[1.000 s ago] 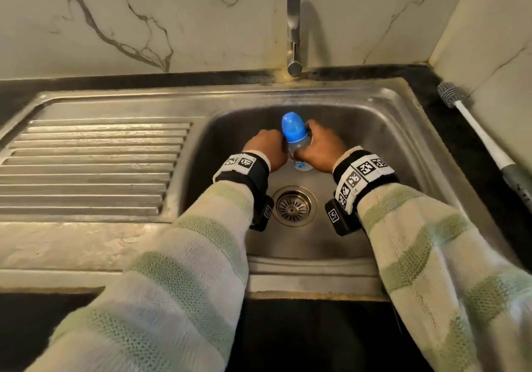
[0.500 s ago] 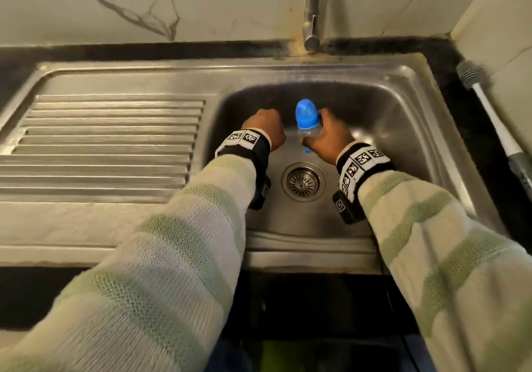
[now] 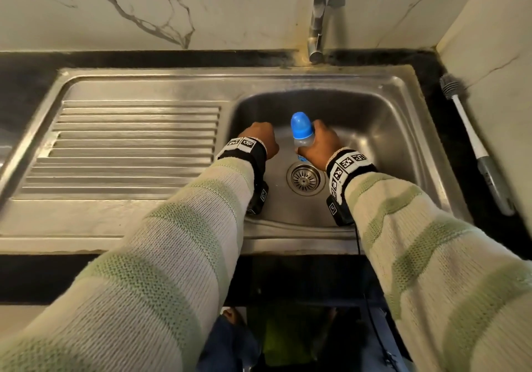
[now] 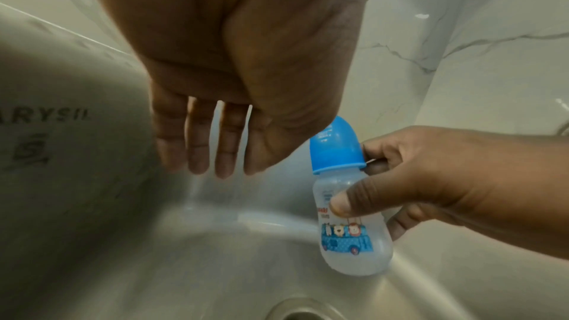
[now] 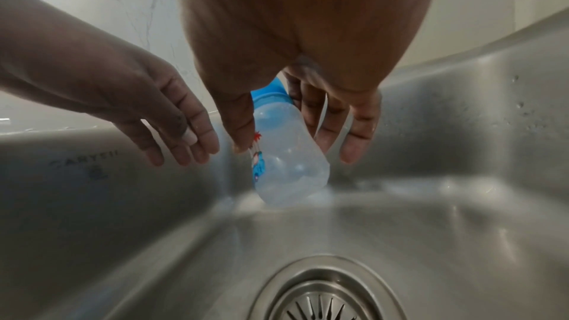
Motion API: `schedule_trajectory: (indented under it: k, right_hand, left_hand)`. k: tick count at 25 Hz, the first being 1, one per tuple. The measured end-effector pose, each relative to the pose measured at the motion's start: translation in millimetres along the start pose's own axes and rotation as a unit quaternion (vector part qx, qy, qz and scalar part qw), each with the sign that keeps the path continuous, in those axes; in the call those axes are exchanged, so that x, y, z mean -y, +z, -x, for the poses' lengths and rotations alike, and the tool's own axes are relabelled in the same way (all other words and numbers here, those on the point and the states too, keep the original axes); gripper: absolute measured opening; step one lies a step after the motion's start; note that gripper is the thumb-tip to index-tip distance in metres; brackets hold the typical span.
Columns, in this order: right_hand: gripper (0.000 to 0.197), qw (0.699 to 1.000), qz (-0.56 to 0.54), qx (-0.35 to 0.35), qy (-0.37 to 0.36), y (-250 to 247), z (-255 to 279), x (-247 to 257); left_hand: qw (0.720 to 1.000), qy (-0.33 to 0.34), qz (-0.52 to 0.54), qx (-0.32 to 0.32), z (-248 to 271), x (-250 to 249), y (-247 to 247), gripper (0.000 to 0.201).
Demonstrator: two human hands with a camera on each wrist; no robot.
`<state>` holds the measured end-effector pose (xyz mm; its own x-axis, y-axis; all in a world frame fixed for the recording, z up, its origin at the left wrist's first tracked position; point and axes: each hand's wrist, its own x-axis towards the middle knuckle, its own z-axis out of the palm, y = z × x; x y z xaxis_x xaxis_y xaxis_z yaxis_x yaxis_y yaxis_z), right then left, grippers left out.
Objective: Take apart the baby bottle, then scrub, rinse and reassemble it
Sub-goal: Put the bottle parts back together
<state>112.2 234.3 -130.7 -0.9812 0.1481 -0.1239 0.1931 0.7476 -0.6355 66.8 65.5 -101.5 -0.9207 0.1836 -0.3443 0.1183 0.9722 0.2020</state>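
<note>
Drainboard (image 3: 129, 147) lies far left, bare ribbed steel beside the basin of the sink (image 3: 403, 129), and that is where I judge loose parts could end up sliding or rolling once the bottle comes apart.

Moving right, my left hand (image 3: 260, 141) hangs over the basin with its fingers (image 4: 197, 145) straight and slightly spread, gripping nothing and not touching the bottle. That is my first worry: only 1 hand steadies the job. If I try to twist anything with the right alone, the bottle may spin in my palm or tip.

Next, the baby bottle (image 4: 354, 223) stands nearly upright with its base on or just above the basin floor; I cannot tell which. Its blue cap (image 4: 335, 147) is on, so nothing is dismantled yet. My right hand (image 3: 321, 147) wraps the clear body, thumb across the printed front and the other fingers curled behind. The plastic looks smooth and the steel shows droplets, so a wet grip could slip when the cap resists.

Just below sits the drain (image 3: 304, 178). A small part dropped here could land on the strainer, in the dirtiest spot.

Far right, the bottle brush (image 3: 472, 138) lies on the bench, well apart from both hands, a long reach with wet fingers.
</note>
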Motion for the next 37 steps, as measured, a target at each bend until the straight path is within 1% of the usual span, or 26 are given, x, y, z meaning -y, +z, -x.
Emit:
schedule_trajectory:
  k: [4, 8, 11, 14, 17, 21, 24, 27, 29, 32, 35, 37]
  right_hand:
    - [0.052, 1.000, -0.004, 0.018, 0.014, -19.7, 2.6, 22.6]
    - [0.051, 0.999, 0.027, 0.029, 0.019, -34.4, 7.7, 43.5]
    - [0.052, 0.998, 0.043, 0.038, 0.034, -38.2, 14.4, 64.3]
    - [0.053, 0.997, 0.043, 0.037, 0.053, -37.3, 20.6, 82.4]
    - [0.053, 0.997, 0.044, 0.038, 0.054, -30.8, 29.4, 95.0]
    - [0.051, 0.997, 0.027, 0.049, 0.053, -21.3, 43.2, 128.8]
    - [0.051, 0.998, 0.019, 0.047, 0.042, -4.9, 46.2, 158.4]
    - [0.048, 0.997, 0.007, 0.069, 0.021, 14.9, 40.4, 192.3]
    - [0.050, 0.995, -0.007, 0.098, -0.004, 28.1, 33.7, 217.3]
    - [0.057, 0.991, -0.006, 0.123, -0.041, 51.5, 16.1, 251.8]
    - [0.056, 0.985, -0.020, 0.154, -0.070, 70.2, 9.7, 283.3]
    - [0.055, 0.981, -0.030, 0.170, -0.085, 80.9, 5.8, 308.7]
  left_hand:
    - [1.000, 0.011, 0.009, 0.008, 13.1, -0.7, -23.7, 0.039]
    - [0.998, 0.021, -0.029, 0.042, 28.8, 10.9, -30.7, 0.044]
    - [0.997, 0.008, -0.032, 0.067, 40.1, 27.7, -43.3, 0.046]
    - [0.997, 0.015, -0.016, 0.073, 46.6, 41.7, -57.1, 0.043]
    - [0.998, 0.025, 0.000, 0.066, 57.3, 55.9, -70.0, 0.038]
    - [0.998, 0.023, 0.023, 0.058, 76.5, 98.4, -83.6, 0.043]
    - [0.998, 0.002, 0.026, 0.057, 86.9, 138.0, -91.5, 0.045]
    - [0.998, -0.024, 0.034, 0.051, 94.6, 175.5, -104.3, 0.045]
    - [0.997, -0.052, 0.043, 0.050, 97.2, 203.2, -116.0, 0.047]
    - [0.993, -0.101, 0.051, 0.022, 98.5, 247.9, -132.2, 0.045]
    - [0.987, -0.145, 0.067, 0.012, 107.3, 290.2, -145.5, 0.045]
    - [0.983, -0.175, 0.058, 0.001, 114.0, 326.2, -158.0, 0.044]
